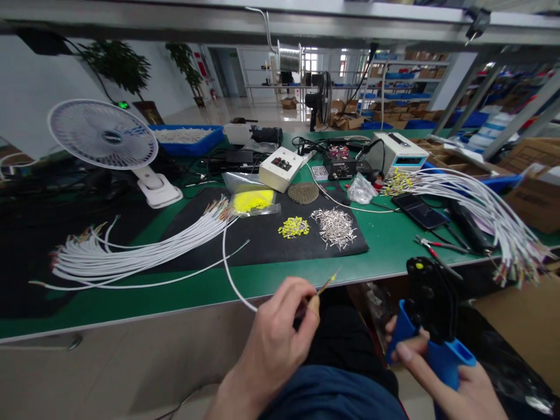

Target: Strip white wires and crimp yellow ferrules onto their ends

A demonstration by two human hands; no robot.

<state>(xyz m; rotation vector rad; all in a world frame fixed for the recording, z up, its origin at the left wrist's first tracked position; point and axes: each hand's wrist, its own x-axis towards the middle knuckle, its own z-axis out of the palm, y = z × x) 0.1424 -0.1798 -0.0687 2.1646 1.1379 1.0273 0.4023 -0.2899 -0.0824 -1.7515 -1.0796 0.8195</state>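
My left hand pinches the end of a white cable, just off the table's front edge. Thin coloured wires stick out past my fingertips, and a small yellow ferrule shows at their tip. My right hand is wrapped round the blue handles of a crimping tool with a black head, its handles apart. On the black mat lie a pile of yellow ferrules and a pile of silver metal pins. A bundle of white cables rests to the left.
Behind the mat stand a white fan, a clear bag of yellow pieces, a switch box and a bench device. To the right are another cable bundle and red-handled cutters. A metal shelf beam crosses above.
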